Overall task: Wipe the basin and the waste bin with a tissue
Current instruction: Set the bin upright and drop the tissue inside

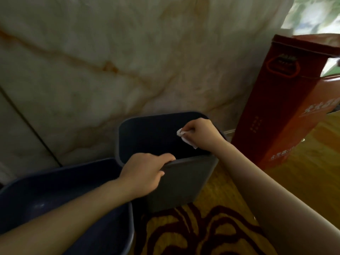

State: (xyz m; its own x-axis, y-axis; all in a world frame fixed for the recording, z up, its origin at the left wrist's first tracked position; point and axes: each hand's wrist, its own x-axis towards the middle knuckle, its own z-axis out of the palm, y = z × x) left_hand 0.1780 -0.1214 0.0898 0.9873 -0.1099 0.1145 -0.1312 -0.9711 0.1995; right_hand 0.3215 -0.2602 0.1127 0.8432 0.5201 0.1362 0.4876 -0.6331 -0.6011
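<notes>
A dark grey rectangular waste bin (pixel 184 183) stands on the patterned carpet in front of a marble wall. My left hand (pixel 145 172) grips the bin's near rim, fingers curled over the edge. My right hand (pixel 200 133) reaches into the bin's opening near its right rim and pinches a small crumpled white tissue (pixel 184 137). The bin's inside is dark and its bottom cannot be seen. A dark blue basin (pixel 60 196) sits to the left of the bin, touching or almost touching it, partly covered by my left forearm.
A tall red cardboard box (pixel 281 107) with white lettering and a rope handle leans just right of the bin. The marble wall (pixel 110 61) rises close behind. The gold and dark red carpet (pixel 202 230) spreads below and to the right.
</notes>
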